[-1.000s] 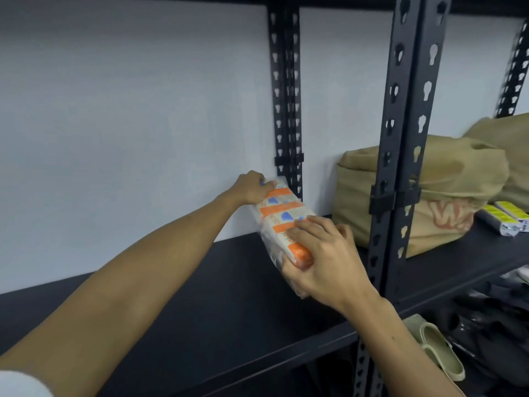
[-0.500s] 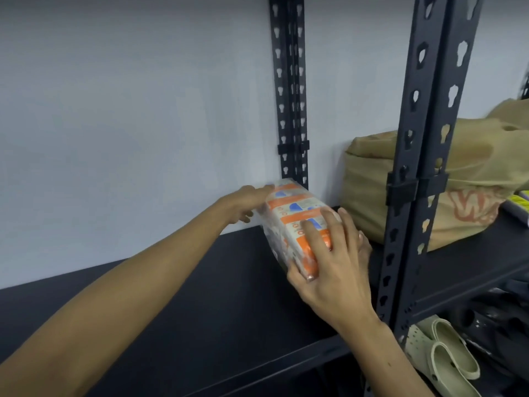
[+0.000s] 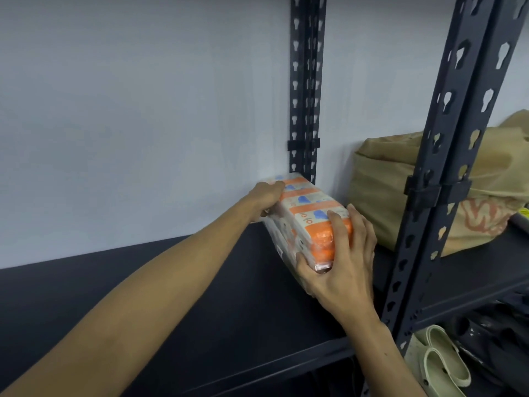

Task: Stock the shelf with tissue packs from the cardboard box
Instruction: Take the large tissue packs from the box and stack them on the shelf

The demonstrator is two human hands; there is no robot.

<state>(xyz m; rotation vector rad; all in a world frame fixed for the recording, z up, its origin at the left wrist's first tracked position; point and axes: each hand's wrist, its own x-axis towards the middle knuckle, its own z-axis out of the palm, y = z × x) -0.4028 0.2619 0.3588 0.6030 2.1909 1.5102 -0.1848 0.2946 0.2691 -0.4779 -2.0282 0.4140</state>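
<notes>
Right hand [image 3: 340, 265] clasped on the near end of the tissue pack [image 3: 307, 217], fingers [image 3: 339, 233] laid over the orange top face, thumb under the near lower corner. Left hand [image 3: 266, 197] curled on the far left edge of the same pack, close to the white wall [image 3: 143, 110]; fingertips hidden behind the wrapper. Both grips pressed onto the pack from opposite ends. Pack wrapped in clear film, printed orange, white and blue, lying lengthwise at the right end of the dark shelf [image 3: 186, 296], far end just beside the rear slotted upright [image 3: 305, 90]; contact with the shelf board not discernible. Front slotted upright [image 3: 446, 196] to the right of the pack. Tan bag [image 3: 378, 193] with red lettering on the neighbouring shelf bay, behind that upright. Pale green clogs [image 3: 440, 365] on the level below, lower right.
</notes>
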